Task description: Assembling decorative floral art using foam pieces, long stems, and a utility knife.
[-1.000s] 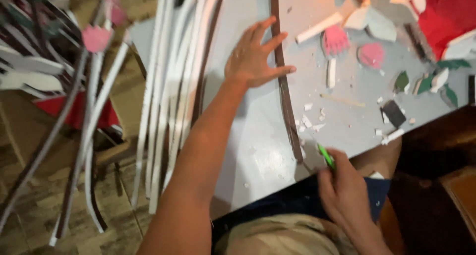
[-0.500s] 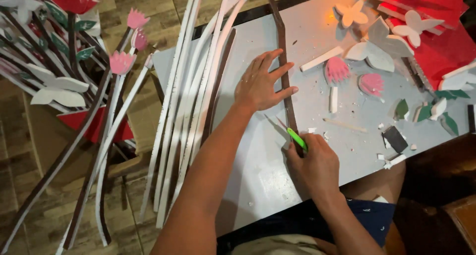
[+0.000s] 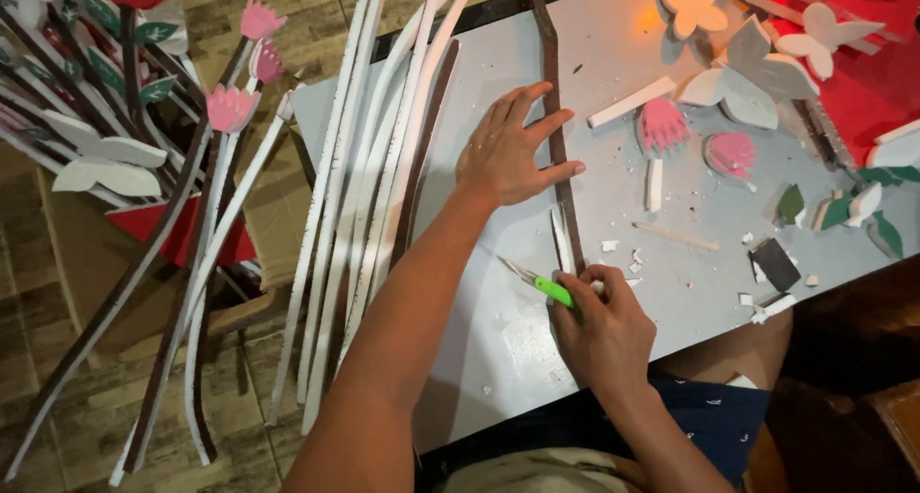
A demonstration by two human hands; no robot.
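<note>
My left hand [image 3: 508, 153] lies flat with spread fingers on a long brown foam strip [image 3: 554, 119] that runs down the grey table [image 3: 498, 340]. Near the table's front edge, my right hand [image 3: 602, 325] grips a green-handled cutter [image 3: 537, 280], its blade pointing left beside the strip's lower end. A short white offcut [image 3: 561, 239] lies next to the strip, just above the cutter.
Several long white and brown foam strips [image 3: 369, 196] hang over the table's left edge. Foam flowers on stems [image 3: 230, 110] stand at left over a cardboard box. Pink flower heads [image 3: 661, 124], white butterflies [image 3: 824, 33], green leaves [image 3: 791, 204] and scraps litter the right side.
My right hand has risen from the table's front edge with the cutter to the strip's lower end. The left hand has stayed pressed on the strip. The view has shifted.
</note>
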